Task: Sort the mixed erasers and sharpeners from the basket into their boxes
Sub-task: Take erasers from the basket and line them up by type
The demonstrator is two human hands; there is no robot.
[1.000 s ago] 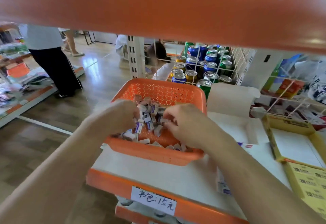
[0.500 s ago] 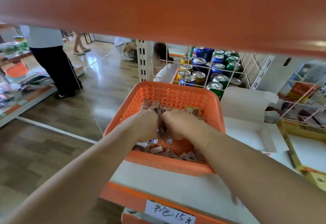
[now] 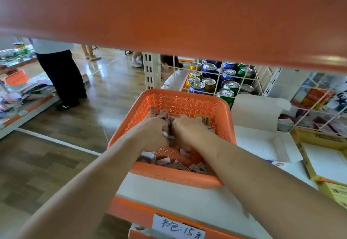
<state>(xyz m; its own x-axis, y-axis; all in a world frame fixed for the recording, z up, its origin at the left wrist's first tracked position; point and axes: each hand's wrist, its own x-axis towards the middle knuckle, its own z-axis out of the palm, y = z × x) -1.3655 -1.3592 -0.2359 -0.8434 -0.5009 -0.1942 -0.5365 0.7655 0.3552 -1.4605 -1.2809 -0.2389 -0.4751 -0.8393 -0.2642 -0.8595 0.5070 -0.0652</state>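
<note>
Far over on the left a low shelf (image 3: 22, 96) carries a loose heap of printed packets, and a person in dark trousers (image 3: 62, 77) stands beside it on the wooden floor.

In the middle, on a white shelf board (image 3: 169, 197), sits the orange basket (image 3: 180, 99), perforated all round. It holds the pile of erasers and sharpeners (image 3: 169, 160), small wrapped pieces lying every way up. At this range I can't tell one kind from the other. Both arms reach into it. The left hand (image 3: 152, 135) is knuckles-up in the pile, its fingers curled tight on a few of the pieces, one pale end poking out by the fingertips. The right hand (image 3: 189, 133) is pressed close beside it, also bunched over. Its fingertips are buried, so I cannot tell whether it has hold of anything. A handwritten price label (image 3: 178, 228) is stuck on the shelf's orange front edge below.

Behind the basket and a little to the right, a white wire bin (image 3: 261, 80) holds upright drink cans (image 3: 209, 84), gold, blue and green. Just beside the basket on the right lies a white cardboard box (image 3: 262, 143), open, its lid standing up at the back. At the far right is a yellow box (image 3: 300, 135), open as well, with a white floor.
</note>
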